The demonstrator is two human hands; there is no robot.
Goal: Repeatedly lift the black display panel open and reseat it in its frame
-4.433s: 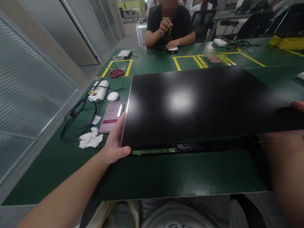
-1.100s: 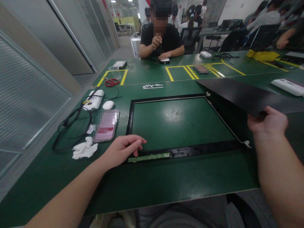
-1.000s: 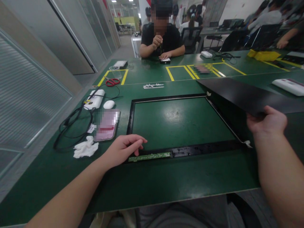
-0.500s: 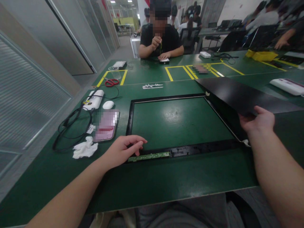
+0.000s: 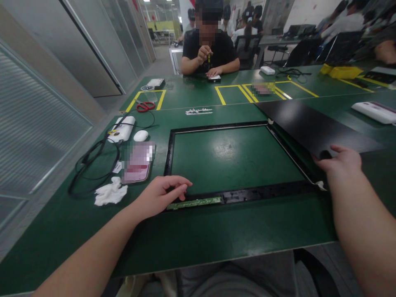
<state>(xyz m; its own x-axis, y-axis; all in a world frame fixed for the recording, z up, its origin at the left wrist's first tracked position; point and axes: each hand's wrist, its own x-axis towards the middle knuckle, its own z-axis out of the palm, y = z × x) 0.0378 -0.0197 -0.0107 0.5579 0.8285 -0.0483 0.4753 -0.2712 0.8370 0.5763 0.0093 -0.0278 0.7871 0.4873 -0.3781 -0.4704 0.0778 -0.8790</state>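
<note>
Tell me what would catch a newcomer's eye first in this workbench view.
An empty black frame lies in the middle of the green table, the left hand resting on its near-left corner by a green circuit strip. To its right lies a large black panel, the right hand at its near edge. Across the table sits a person in a black shirt.

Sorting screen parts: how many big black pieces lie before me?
2: empty black frame by the left hand, flat black panel at the right hand; more may lie off-frame.
</note>
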